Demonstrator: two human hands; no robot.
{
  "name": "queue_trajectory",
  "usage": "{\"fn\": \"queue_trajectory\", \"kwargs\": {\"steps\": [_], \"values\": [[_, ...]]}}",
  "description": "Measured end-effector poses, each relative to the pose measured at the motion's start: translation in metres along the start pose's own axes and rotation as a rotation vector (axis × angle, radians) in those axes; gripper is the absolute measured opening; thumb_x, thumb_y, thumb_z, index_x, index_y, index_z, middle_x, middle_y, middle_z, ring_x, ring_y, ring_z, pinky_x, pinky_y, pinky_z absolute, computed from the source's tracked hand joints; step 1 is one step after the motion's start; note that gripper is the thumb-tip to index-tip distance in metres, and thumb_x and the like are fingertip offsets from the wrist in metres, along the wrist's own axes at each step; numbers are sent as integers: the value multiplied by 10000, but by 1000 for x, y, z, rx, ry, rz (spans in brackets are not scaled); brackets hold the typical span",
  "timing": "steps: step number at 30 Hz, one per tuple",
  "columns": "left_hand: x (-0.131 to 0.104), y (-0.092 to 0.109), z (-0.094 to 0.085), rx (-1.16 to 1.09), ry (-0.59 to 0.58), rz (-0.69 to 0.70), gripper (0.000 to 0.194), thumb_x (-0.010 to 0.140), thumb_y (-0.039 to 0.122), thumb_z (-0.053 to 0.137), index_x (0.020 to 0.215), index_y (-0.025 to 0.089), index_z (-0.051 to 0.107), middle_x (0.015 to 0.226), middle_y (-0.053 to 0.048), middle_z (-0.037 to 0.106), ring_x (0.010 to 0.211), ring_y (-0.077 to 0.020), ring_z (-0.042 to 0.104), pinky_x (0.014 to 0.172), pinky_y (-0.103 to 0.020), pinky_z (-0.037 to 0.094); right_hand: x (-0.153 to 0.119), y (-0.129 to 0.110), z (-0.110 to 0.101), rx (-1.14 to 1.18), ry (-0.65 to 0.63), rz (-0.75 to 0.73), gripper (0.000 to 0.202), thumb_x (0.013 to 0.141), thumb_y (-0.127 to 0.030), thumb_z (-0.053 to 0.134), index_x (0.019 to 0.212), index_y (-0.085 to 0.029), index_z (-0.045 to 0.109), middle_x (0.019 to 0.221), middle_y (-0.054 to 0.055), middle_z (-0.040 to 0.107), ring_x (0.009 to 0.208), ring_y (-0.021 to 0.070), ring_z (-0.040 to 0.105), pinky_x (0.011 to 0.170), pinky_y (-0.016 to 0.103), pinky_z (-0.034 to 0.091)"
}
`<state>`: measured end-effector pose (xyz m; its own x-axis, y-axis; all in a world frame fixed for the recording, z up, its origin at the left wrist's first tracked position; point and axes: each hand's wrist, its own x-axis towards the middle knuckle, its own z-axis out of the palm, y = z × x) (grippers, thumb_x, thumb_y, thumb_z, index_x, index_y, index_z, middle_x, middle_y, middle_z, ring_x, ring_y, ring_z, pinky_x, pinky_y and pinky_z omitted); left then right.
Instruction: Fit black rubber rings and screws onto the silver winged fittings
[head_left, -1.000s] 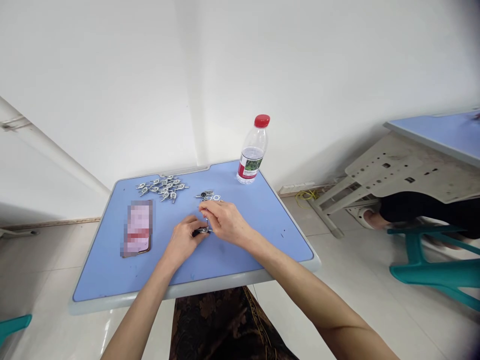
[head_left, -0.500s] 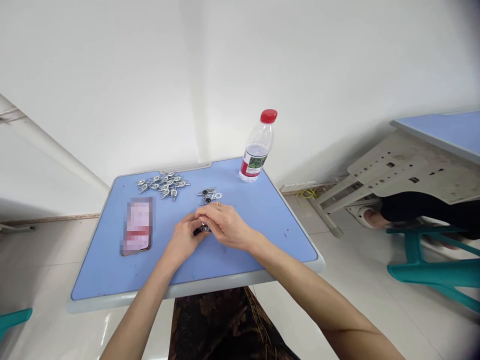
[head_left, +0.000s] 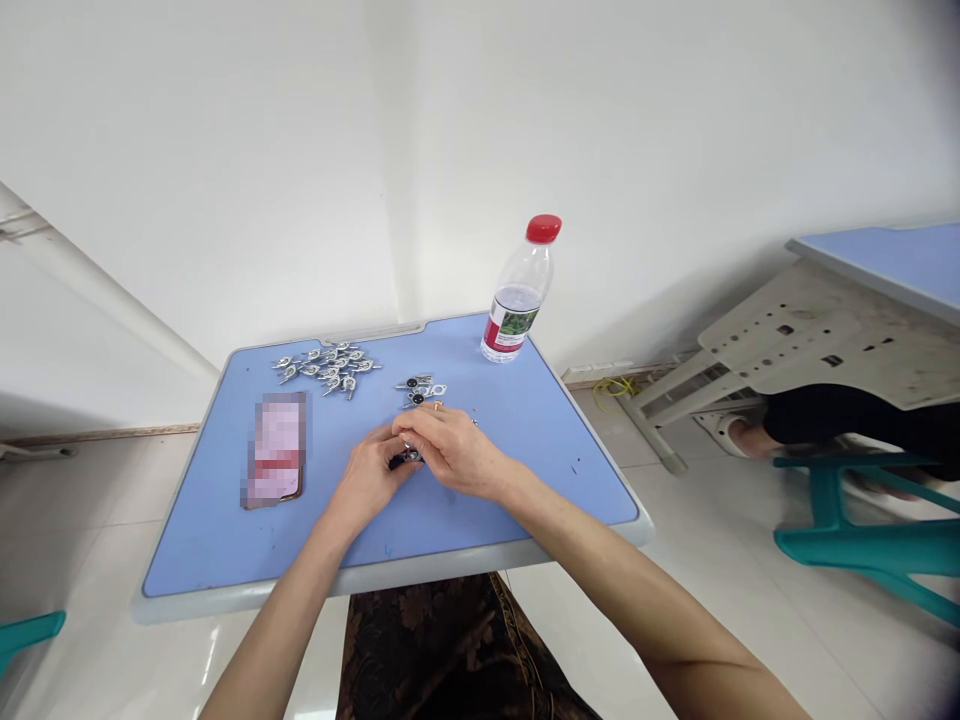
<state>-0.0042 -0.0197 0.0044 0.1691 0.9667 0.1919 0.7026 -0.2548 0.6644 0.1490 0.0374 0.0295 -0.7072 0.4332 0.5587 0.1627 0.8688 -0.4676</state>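
Note:
My left hand (head_left: 373, 468) and my right hand (head_left: 451, 450) meet over the blue desktop, fingers closed around a small black-and-silver metal part (head_left: 409, 454). Most of that part is hidden by my fingers, so its exact kind does not show. Just beyond my fingertips lie a few loose pieces: small parts with round black faces (head_left: 418, 398) and a flat silver plate with a hole (head_left: 438, 390). Farther back on the left is a pile of several small silver metal assemblies (head_left: 330, 368) with thin pins or rods sticking out.
A phone (head_left: 276, 450) with a blurred screen lies left on the desk (head_left: 480, 530). A red-capped water bottle (head_left: 517, 290) stands at the back right, near the wall. Another desk (head_left: 862, 300), a green stool (head_left: 855, 540) and a person's foot (head_left: 739, 438) are off to the right.
Both hands keep their grip on the small part in almost the same place. The whole view has shifted very slightly; nothing on the desk has visibly moved.

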Motion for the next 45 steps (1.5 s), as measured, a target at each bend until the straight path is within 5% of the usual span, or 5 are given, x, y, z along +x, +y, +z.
{"fn": "queue_trajectory", "kwargs": {"steps": [12, 24, 29, 34, 45], "values": [[-2, -8, 7, -37, 59, -53, 76, 773, 125, 570, 713, 161, 597, 746, -22, 619, 745, -175, 589, 649, -274, 466, 7, -12, 2, -117, -64, -42, 218, 956, -164, 344, 914, -167, 558, 770, 54, 608, 726, 160, 543, 680, 274, 427], [-1, 0, 2, 19, 32, 2, 132, 794, 89, 570, 782, 173, 671, 829, -35, 642, 786, -174, 593, 705, -286, 462, 0, -8, 13, -202, 117, 90, 224, 971, -218, 360, 848, -171, 541, 752, 47, 614, 683, 152, 546, 668, 275, 422], [-1, -2, 1, 3, 31, -4, 118, 801, 102, 584, 773, 170, 676, 847, -41, 636, 796, -177, 593, 693, -279, 454, 2, -10, 2, -278, -4, 68, 215, 966, -242, 353, 975, -143, 544, 866, 98, 618, 789, 197, 554, 702, 319, 451], [-1, 0, -1, -21, 7, 14, 124, 811, 126, 591, 815, 184, 700, 871, -44, 637, 846, -193, 595, 722, -290, 462, 2, -10, -9, -76, -124, 21, 316, 926, -100, 332, 1214, -141, 453, 1019, 106, 579, 863, 181, 546, 718, 299, 467], [-3, -2, 4, -4, 73, 10, 130, 797, 99, 580, 697, 159, 637, 779, -13, 613, 721, -147, 575, 646, -250, 441, 5, -15, 0, 10, 47, 28, 164, 925, -125, 410, 838, -165, 543, 740, 27, 511, 649, 139, 455, 588, 246, 382]]}}
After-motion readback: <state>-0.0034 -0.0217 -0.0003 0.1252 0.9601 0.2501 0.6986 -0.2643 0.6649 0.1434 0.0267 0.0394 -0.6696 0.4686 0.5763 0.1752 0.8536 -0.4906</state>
